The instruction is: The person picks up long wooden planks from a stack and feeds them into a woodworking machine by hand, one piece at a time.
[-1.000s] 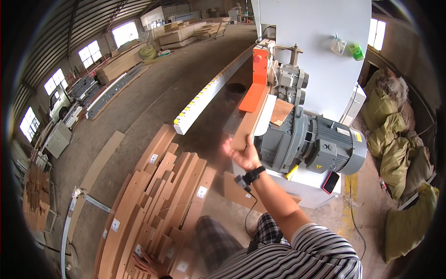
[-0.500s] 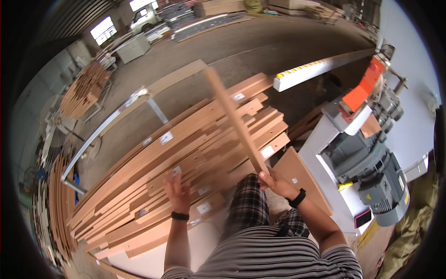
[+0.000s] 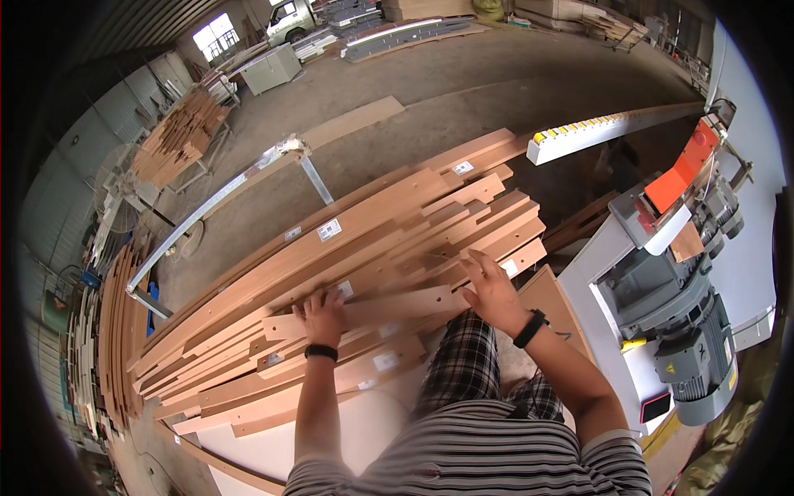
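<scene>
A short light-brown wooden plank (image 3: 393, 307) with small holes lies nearly level across a large stack of wooden planks (image 3: 364, 202), slightly blurred. My left hand (image 3: 321, 318) is closed over its left part, fingers across the top. At the plank's right end is my right hand (image 3: 496, 293), its fingers raised and parted from the thumb, which is close to the end. Whether that thumb touches the wood is hard to tell. White labels (image 3: 329, 229) are stuck on several planks of the stack.
A grey machine with a motor (image 3: 691, 339) and an orange guard (image 3: 684, 175) stands at right, a phone (image 3: 655, 407) on its ledge. A white rail with yellow rollers (image 3: 608, 132) runs beyond the stack. A metal frame (image 3: 219, 202) is at left; more planks (image 3: 182, 136) lie behind it.
The plank, held up steeply by my right hand before, now lies across the stack. My left hand has come down onto it, and my right hand's fingers have parted. The view has shifted slightly.
</scene>
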### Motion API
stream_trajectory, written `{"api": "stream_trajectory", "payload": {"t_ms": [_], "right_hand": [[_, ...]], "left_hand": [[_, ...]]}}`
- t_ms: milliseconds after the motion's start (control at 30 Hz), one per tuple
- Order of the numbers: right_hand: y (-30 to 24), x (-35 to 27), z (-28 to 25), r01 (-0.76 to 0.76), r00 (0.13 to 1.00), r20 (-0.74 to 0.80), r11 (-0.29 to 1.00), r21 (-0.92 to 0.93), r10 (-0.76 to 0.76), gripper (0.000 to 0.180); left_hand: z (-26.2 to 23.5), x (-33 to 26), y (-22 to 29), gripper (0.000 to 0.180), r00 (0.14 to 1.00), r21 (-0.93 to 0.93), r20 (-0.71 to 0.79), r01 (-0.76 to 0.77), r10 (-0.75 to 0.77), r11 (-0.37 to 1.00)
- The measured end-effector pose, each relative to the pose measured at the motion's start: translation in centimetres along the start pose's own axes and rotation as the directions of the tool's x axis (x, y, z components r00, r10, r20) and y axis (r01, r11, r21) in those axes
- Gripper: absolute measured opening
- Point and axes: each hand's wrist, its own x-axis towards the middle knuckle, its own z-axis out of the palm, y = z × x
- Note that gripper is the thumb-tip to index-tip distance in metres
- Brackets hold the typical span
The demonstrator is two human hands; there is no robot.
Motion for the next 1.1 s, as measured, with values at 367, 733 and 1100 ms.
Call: {"api": "stream_trajectory", "payload": {"t_ms": [367,733,1100], "right_hand": [[4.2,-10.3,2.5,-0.319,0.939,0.234,0.89,0.325,0.251,0.039],[4.3,-13.3,0.5,-0.482,0.871,0.31,0.787,0.385,0.382,0.03],[5.7,-17.0,1.5,-0.642,0.766,0.311,0.692,0.329,0.563,0.03]], "left_hand": [[-3.6,-0.4,-0.2,0.069,0.983,-0.007,0.043,-0.18,0.18,0.984],[-1.6,-0.8,-3.3,0.073,0.964,-0.081,-0.005,-0.267,0.267,0.96],[-0.2,-1.5,-1.1,0.065,0.982,0.008,-0.167,-0.085,0.085,0.996]]}}
